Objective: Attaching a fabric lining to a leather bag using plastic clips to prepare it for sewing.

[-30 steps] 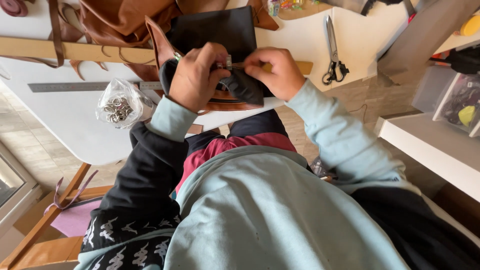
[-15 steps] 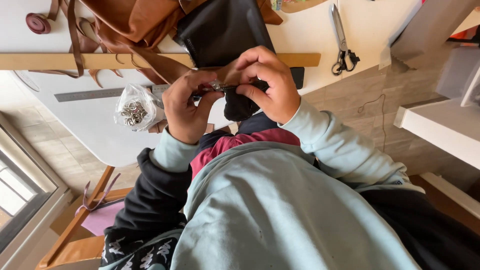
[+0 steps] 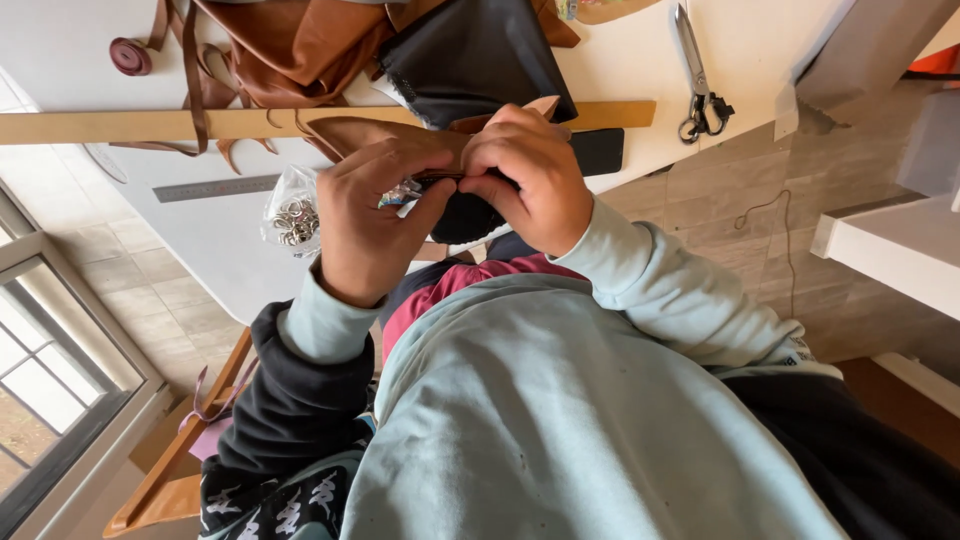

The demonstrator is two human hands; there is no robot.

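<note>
A narrow brown leather piece (image 3: 400, 135) is pinched between both hands. The left hand (image 3: 375, 220) has its fingers closed on the piece's near edge; the right hand (image 3: 530, 175), touching the left at the fingertips, is likewise clamped on it. Just beyond the knuckles lies black fabric (image 3: 470, 55). Beside the left hand sits a clear bag of metal rings (image 3: 290, 215); scissors (image 3: 697, 75) lie well beyond the right hand.

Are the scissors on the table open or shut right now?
Shut. The scissors lie flat on the white table with both blades together as one narrow strip and the black handles side by side, well apart from either hand.
</note>
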